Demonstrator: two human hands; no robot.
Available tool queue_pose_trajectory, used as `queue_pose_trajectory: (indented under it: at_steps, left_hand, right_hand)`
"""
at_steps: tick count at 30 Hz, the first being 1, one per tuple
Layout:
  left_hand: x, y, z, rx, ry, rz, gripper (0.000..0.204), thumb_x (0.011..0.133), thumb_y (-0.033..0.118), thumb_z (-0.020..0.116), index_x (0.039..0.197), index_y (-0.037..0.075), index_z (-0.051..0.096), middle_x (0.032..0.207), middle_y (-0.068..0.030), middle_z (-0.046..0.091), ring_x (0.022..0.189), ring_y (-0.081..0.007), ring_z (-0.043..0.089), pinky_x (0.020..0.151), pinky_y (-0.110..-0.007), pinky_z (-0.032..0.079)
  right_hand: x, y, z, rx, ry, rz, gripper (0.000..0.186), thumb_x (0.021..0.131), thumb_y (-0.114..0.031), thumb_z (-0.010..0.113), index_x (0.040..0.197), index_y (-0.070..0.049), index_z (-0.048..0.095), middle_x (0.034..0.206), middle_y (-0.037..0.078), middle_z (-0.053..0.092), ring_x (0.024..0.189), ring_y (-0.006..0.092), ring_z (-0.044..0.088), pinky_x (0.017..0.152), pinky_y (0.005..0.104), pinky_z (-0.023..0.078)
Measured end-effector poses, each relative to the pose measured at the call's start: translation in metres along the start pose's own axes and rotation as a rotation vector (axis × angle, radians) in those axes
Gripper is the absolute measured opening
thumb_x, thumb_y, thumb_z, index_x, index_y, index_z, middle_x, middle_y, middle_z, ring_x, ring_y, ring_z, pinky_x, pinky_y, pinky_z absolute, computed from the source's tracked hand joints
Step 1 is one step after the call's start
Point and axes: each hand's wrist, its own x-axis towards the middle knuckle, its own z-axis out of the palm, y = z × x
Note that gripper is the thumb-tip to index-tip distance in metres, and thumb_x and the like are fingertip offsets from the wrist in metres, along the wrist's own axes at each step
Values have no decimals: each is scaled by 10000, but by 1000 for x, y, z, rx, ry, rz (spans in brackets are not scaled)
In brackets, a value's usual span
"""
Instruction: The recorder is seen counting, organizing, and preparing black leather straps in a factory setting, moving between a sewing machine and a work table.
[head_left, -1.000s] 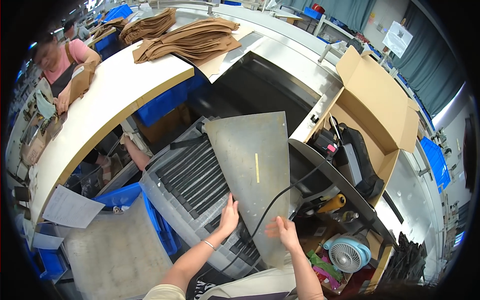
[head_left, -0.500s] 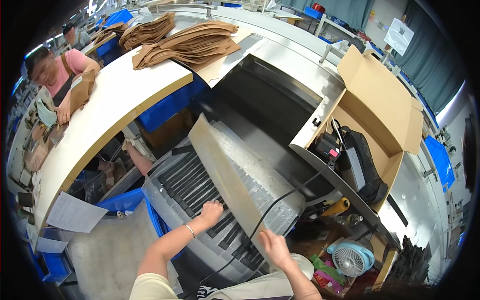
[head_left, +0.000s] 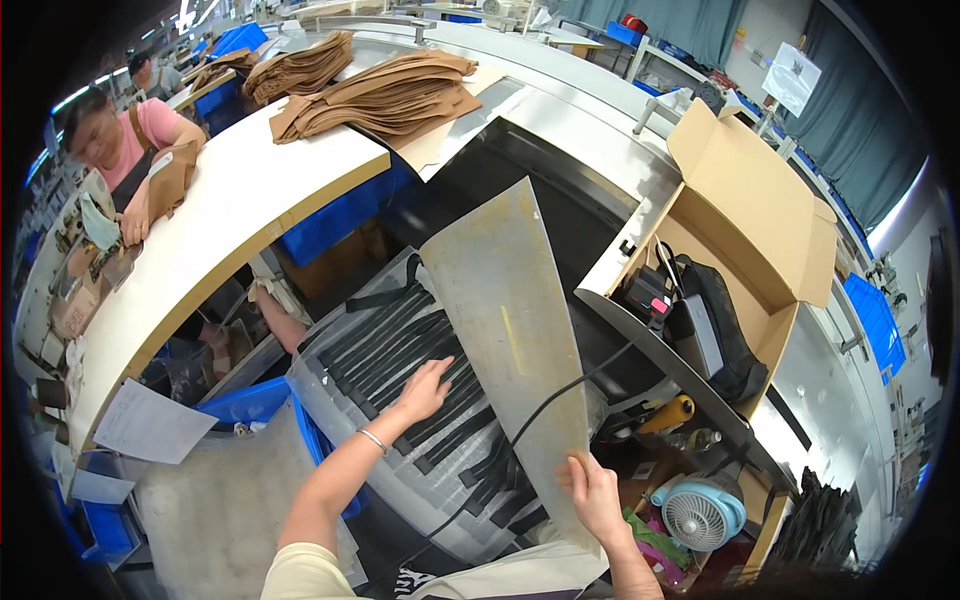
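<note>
Rows of flat black strips (head_left: 390, 345) lie side by side on a translucent, plastic-like sheet (head_left: 400, 490) in front of me. Over them my left hand (head_left: 426, 389) has its fingers stretched out, touching or just above the strips; I cannot tell which. My right hand (head_left: 594, 492) grips the near right edge of a thin, stiff grey sheet (head_left: 510, 310) with scuffs and a yellowish mark. That sheet stands tilted along the strips' right side, its broad face showing. A black cable (head_left: 570, 387) crosses in front of the tilted sheet.
An open cardboard box (head_left: 750, 230) with black devices stands at the right. Below it are a light-blue fan (head_left: 700, 515) and a yellow-handled thing (head_left: 672, 413). Brown cut pieces (head_left: 385, 95) lie on a curved white table (head_left: 290, 170). A co-worker (head_left: 130, 150) sits far left.
The stiff sheet has swung to the right, showing its broad face and uncovering more strips. My right hand moved right with it. My left hand shifted slightly farther away and its fingers opened.
</note>
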Motion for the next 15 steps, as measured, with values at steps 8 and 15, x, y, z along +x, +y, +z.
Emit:
queue_pose_trajectory:
  at_steps: [8,15]
  left_hand:
    - [81,-69,30,322,89,-229,617,844,287,503,1398,144,274,1459,-131,209,1355,-379,116,1046,-543,194]
    - [97,-73,62,568,-54,-321,618,853,348,506,1398,146,296,1481,-112,164,1351,-393,114,1048,-542,187]
  right_hand:
    - [-1,-7,14,-179,-68,-171,276,888,-123,516,1143,-18,509,699,222,603,656,394,598,566,446,474]
    - [-4,-7,1,-169,-53,-91,187,883,-91,526,1057,-22,531,732,205,621,660,368,618,570,410,494]
